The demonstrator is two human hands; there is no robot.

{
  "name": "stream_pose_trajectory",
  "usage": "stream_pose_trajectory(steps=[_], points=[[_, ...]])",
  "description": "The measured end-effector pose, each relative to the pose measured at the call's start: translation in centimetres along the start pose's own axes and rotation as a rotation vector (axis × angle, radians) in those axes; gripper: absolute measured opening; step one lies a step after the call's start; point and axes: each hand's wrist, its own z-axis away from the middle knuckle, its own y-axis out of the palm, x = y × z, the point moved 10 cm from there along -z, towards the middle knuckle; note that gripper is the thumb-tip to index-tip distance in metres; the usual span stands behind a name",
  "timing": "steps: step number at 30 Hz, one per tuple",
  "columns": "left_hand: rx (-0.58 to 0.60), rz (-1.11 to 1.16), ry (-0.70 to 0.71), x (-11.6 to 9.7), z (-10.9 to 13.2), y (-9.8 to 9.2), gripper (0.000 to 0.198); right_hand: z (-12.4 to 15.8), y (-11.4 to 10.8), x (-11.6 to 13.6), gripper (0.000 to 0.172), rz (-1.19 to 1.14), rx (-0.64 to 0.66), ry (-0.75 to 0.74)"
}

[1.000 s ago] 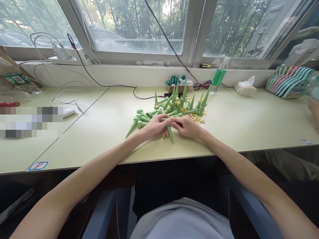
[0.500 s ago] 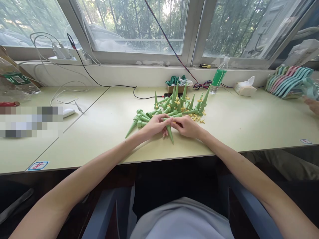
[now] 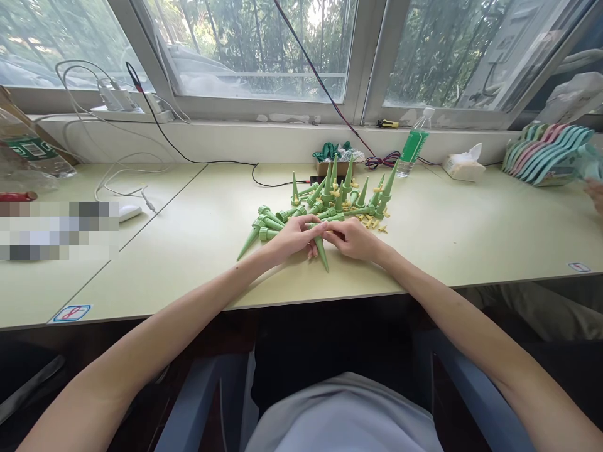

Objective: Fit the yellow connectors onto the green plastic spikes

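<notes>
My left hand (image 3: 299, 236) is closed around a green plant watering spike (image 3: 321, 252), its tip pointing down toward the table's front edge. Against the spike's side, my right hand (image 3: 354, 238) pinches a small yellow valve (image 3: 329, 232), mostly covered by the fingers. Just beyond both hands lies a pile of more green watering spikes (image 3: 325, 199), some standing upright and some on their sides. Several loose yellow valves (image 3: 370, 222) are scattered at the pile's right. A few spikes (image 3: 249, 242) lie left of my left hand.
Behind the pile stand a small box (image 3: 323, 169) and a green-labelled bottle (image 3: 413, 147). A tissue box (image 3: 464, 167) and a row of coloured plastic pieces (image 3: 546, 154) are at the right, by another person's hand (image 3: 596, 193). Cables (image 3: 188, 156) run along the left.
My hands and the spike stay in nearly the same place. At the far right, the other person's hand has shifted slightly to the right.
</notes>
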Motion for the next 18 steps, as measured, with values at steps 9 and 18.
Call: stream_pose_trajectory(steps=[9,18], points=[[-0.002,-0.019,0.001,-0.14,0.03,-0.05,0.05,0.01,0.12,-0.27,0.027,0.017,0.004,0.006],[0.004,-0.012,-0.001,0.06,-0.01,-0.07,0.05,0.04,0.27,-0.27,0.027,0.022,0.012,0.0]])
